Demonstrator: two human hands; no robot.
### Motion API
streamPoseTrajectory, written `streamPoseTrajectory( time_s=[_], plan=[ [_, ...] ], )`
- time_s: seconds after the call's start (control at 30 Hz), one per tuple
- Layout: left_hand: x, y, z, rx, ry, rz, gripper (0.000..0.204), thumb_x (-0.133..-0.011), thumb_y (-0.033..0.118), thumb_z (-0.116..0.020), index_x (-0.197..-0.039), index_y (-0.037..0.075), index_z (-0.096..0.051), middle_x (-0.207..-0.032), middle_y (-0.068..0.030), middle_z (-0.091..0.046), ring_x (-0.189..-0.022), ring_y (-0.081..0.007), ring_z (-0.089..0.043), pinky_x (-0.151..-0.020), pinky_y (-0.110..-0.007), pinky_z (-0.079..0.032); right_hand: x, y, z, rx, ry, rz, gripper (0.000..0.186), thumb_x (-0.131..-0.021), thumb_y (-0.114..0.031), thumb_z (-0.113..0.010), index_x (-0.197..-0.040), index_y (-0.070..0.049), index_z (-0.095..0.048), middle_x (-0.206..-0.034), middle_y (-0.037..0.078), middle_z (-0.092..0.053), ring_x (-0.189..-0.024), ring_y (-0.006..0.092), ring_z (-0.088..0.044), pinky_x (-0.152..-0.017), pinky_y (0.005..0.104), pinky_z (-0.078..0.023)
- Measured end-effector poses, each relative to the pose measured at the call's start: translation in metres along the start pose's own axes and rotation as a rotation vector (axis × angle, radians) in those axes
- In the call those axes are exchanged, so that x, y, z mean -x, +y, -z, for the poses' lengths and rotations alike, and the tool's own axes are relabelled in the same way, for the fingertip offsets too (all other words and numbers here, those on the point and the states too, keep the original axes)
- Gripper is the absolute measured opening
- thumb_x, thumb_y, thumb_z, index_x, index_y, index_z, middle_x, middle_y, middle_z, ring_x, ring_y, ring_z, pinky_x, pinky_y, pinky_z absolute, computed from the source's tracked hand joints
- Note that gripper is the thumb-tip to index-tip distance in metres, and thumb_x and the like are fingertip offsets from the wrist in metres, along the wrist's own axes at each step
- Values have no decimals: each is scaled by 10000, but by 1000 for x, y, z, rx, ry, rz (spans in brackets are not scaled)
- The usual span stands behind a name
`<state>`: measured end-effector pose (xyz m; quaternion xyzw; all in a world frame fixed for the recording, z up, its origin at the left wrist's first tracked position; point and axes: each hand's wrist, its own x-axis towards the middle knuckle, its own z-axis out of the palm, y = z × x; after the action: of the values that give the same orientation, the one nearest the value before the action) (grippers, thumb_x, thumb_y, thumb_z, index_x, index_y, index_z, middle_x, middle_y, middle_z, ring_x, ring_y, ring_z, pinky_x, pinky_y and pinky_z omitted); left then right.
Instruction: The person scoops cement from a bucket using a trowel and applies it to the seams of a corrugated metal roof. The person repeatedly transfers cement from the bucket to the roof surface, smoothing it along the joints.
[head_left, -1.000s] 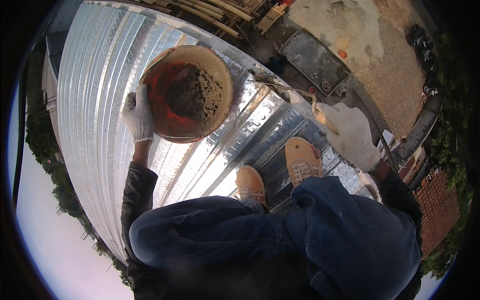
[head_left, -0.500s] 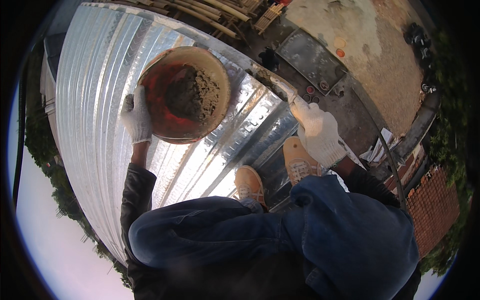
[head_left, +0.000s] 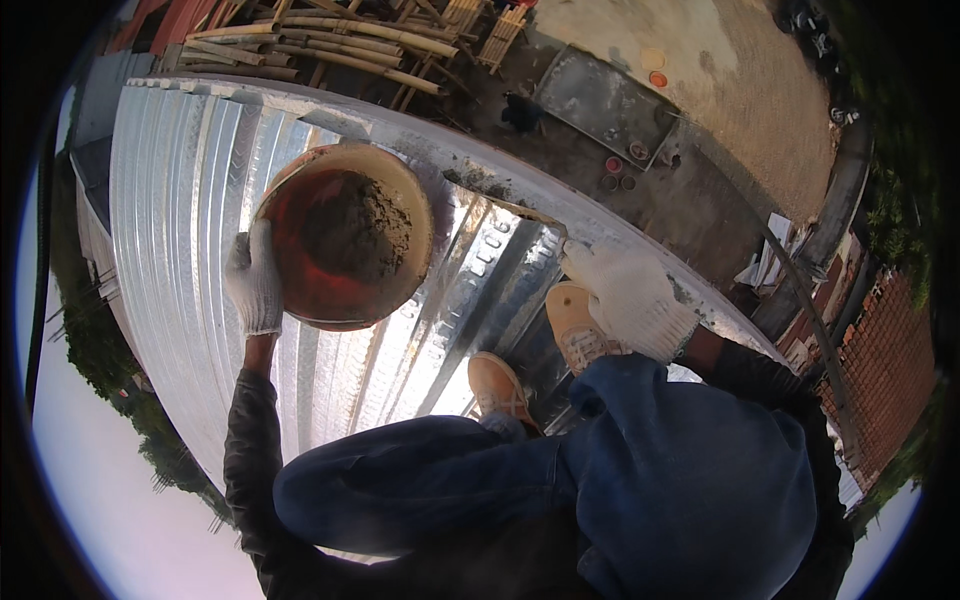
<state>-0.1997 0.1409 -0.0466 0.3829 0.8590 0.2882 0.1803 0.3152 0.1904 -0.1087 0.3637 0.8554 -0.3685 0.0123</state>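
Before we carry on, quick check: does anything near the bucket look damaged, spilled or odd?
Yes: a dark, rough patch on the pale ledge, up and right of the bucket. It stands out against the smoother, lighter surface around it; whether it is damage, I can't tell.

No lettering, number, label or sign can be read; none on the bucket (head_left: 293,245) toward ten o'clock; none on the shoes (head_left: 570,313) toward four o'clock.
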Motion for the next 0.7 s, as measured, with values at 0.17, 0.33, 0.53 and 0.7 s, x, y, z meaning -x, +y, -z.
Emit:
streamPoseTrajectory(
  time_s=[0.17, 0.33, 0.53, 0.7],
  plan=[
    [-6, 28, -6, -127, -23, -93, 395, -1142, 334, -725, -979, -26, -741, -875, -22, -682, -873, -72, -556, -812, -307, -521, 28, 34, 13, -90, 81, 85, 305, -986, -190, -737, -1279, -109, -722, -1064, 139, -761, -989, 359, -768, -825, 490, -609],
    [7, 38, -9, -163, 10, -135, 384, -1137, 306, -741, -930, -14, -696, -814, 10, -614, -832, -70, -510, -765, -290, -492, 26, 16, 55, 18, -148, -112, 349, -942, -172, -758, -1284, -100, -746, -1088, 136, -759, -998, 364, -756, -841, 507, -600],
    [24, 60, -23, -214, 55, -110, 347, -1108, 291, -770, -943, -7, -704, -808, 19, -581, -819, -75, -497, -764, -290, -487, 19, 36, 36, 13, 146, -46, 484, -879, -106, -754, -1362, -116, -719, -1030, 135, -731, -911, 370, -738, -784, 493, -572],
    [21, 70, -27, -238, 13, -120, 336, -1102, 287, -779, -955, -8, -711, -822, 17, -611, -837, -74, -519, -786, -288, -500, -41, 53, 25, 141, 58, 99, 544, -943, -139, -733, -1483, -126, -670, -1103, 139, -708, -942, 322, -724, -784, 486, -548]
  ],
)
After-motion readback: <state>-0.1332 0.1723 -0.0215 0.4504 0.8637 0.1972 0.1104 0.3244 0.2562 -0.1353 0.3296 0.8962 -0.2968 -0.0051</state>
